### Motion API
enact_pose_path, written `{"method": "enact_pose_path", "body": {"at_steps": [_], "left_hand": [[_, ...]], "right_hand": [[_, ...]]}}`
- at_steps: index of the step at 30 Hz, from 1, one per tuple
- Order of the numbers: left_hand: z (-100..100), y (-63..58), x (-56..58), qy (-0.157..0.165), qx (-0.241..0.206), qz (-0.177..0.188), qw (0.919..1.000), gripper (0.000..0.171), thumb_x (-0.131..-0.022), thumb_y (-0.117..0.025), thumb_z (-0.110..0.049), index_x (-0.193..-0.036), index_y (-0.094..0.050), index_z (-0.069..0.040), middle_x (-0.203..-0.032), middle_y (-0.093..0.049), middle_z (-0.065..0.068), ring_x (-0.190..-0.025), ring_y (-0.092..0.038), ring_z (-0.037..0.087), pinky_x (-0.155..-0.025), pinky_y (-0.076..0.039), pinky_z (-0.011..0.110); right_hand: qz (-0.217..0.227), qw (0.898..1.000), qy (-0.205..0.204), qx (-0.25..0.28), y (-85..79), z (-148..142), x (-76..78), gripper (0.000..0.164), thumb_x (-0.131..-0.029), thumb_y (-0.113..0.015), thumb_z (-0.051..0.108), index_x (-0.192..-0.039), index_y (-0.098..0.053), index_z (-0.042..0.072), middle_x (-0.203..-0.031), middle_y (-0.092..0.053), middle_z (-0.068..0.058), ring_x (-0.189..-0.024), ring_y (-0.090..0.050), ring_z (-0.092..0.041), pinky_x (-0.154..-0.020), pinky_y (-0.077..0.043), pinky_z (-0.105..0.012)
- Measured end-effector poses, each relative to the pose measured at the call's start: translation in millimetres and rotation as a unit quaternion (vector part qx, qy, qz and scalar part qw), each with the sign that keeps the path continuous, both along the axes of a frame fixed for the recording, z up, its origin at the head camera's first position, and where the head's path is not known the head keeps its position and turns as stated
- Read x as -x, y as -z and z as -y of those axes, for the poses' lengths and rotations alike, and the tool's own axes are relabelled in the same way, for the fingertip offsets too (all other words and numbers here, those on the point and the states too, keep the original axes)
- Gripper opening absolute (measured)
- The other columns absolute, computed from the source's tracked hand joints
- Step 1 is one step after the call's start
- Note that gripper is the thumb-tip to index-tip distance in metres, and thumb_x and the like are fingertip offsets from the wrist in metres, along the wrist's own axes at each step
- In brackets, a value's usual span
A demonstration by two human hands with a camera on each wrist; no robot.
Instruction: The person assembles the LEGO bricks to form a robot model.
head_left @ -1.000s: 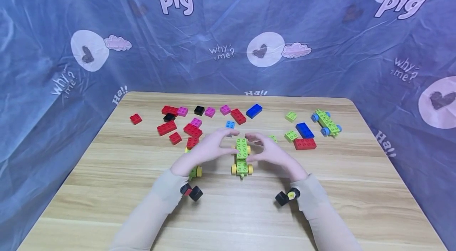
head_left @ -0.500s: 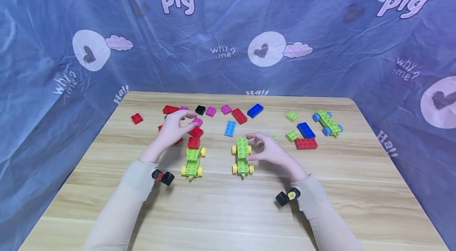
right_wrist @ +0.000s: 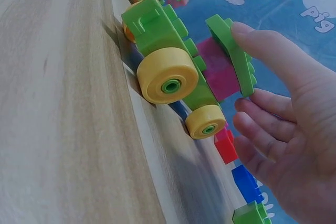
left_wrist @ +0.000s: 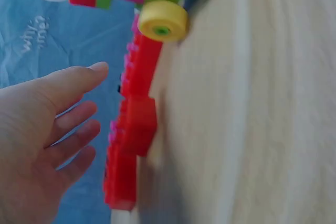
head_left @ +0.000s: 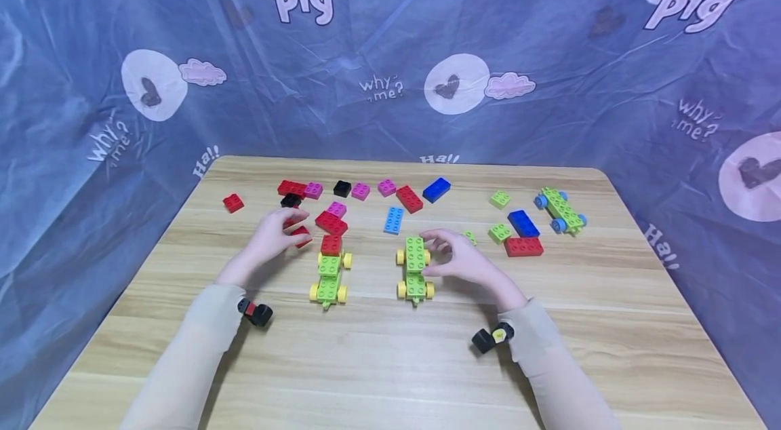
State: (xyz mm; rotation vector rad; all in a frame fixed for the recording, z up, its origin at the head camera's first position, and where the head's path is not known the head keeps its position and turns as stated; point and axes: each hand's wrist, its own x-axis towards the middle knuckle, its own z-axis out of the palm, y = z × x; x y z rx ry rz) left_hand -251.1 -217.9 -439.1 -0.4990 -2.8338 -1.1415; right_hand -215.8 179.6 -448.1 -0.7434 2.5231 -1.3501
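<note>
My left hand (head_left: 273, 235) hovers with relaxed fingers beside a small red brick (head_left: 302, 236). In the left wrist view, thumb and fingers are spread apart and hold nothing. To its right stands a green toy car (head_left: 328, 286) with yellow wheels; a red brick (head_left: 331, 245) sits at its far end. My right hand (head_left: 460, 257) is at the right side of a second green toy car (head_left: 416, 287). That car carries a magenta brick (right_wrist: 219, 72) topped by a green brick (right_wrist: 231, 51). The right thumb and index fingertips lie at the top brick's edges; firm contact cannot be told.
Red, magenta and black bricks lie at the back left, with a long red brick (head_left: 409, 199) and a light-blue brick (head_left: 393, 220) nearer the middle. Blue, red and green bricks lie at right, beside a green car with blue wheels (head_left: 559, 210). Patterned blue cloth (head_left: 390, 111) surrounds the table.
My left hand has moved left from the second car, past the first, to the red bricks, uncovering the first car and the light-blue brick. The right hand has stayed in place.
</note>
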Motion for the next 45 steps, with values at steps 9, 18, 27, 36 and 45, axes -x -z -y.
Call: {"method": "enact_pose_path", "body": {"at_steps": [9,18,27,36,45], "left_hand": [[9,9.6,-1.9,-0.004,0.033,0.011,0.9994,0.059,-0.072,-0.083,-0.008,-0.124,-0.06,0.005,-0.119,-0.061,0.024,-0.108,-0.06,0.04,-0.095,-0.047,0.051],[12,14.4,0.3,-0.01,0.077,0.037,0.9963,0.06,-0.072,-0.083,-0.012,-0.124,-0.06,0.006,-0.122,-0.062,0.025,-0.114,-0.056,0.04,-0.1,-0.043,0.052],[12,18.2,2.4,-0.015,0.084,0.04,0.9955,0.055,-0.076,-0.08,-0.014,-0.123,-0.06,0.006,-0.121,-0.062,0.026,-0.108,-0.059,0.038,-0.094,-0.046,0.051],[11,19.3,1.9,-0.021,0.082,0.037,0.9958,0.054,-0.079,-0.078,-0.016,-0.124,-0.059,0.006,-0.119,-0.063,0.025,-0.105,-0.061,0.037,-0.092,-0.048,0.05],[-2,-5.4,-1.8,-0.013,0.032,0.035,0.9988,0.056,-0.082,-0.075,-0.012,-0.131,-0.053,0.005,-0.129,-0.057,0.026,-0.115,-0.056,0.041,-0.101,-0.043,0.053]], "right_hand": [[-0.005,1.0,0.001,0.002,-0.3,-2,-1.1,0.067,-0.075,-0.081,0.019,-0.132,-0.052,-0.001,-0.117,-0.063,-0.017,-0.103,-0.059,-0.029,-0.091,-0.049,-0.044],[-0.009,1.0,0.002,0.0,3.1,-3,1.0,0.065,-0.074,-0.081,0.021,-0.13,-0.054,0.0,-0.116,-0.064,-0.015,-0.1,-0.059,-0.026,-0.089,-0.05,-0.039],[0.008,1.0,0.004,0.003,7.6,-4,4.0,0.063,-0.076,-0.081,0.021,-0.129,-0.055,0.003,-0.117,-0.064,-0.013,-0.103,-0.058,-0.027,-0.091,-0.048,-0.042],[0.005,1.0,0.004,-0.004,6.7,-4,3.5,0.062,-0.076,-0.081,0.023,-0.128,-0.055,0.003,-0.116,-0.064,-0.012,-0.102,-0.058,-0.025,-0.09,-0.048,-0.04],[0.004,1.0,0.007,-0.012,3.9,-3,1.9,0.061,-0.075,-0.081,0.022,-0.128,-0.055,0.003,-0.116,-0.064,-0.012,-0.102,-0.059,-0.025,-0.09,-0.049,-0.04]]}}
